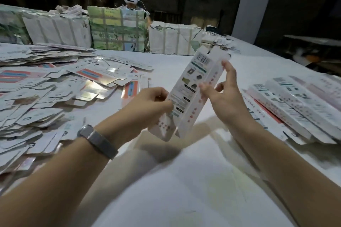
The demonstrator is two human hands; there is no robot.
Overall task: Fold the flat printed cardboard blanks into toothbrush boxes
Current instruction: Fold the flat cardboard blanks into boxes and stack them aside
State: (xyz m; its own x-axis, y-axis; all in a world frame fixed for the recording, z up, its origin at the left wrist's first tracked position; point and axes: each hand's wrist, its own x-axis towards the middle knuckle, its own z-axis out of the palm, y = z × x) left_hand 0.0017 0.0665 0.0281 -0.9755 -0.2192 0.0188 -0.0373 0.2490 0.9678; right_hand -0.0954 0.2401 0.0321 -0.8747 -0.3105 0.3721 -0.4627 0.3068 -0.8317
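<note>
Gripping the cardboard blank (barcode end up, long axis tilted right), both hands clamp its lower half

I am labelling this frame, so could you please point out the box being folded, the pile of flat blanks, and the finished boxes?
box being folded [198, 86], head view, on its printed middle panel.
pile of flat blanks [42, 97], head view, on the heap's centre.
finished boxes [295, 103], head view, on one box's top face.
</note>
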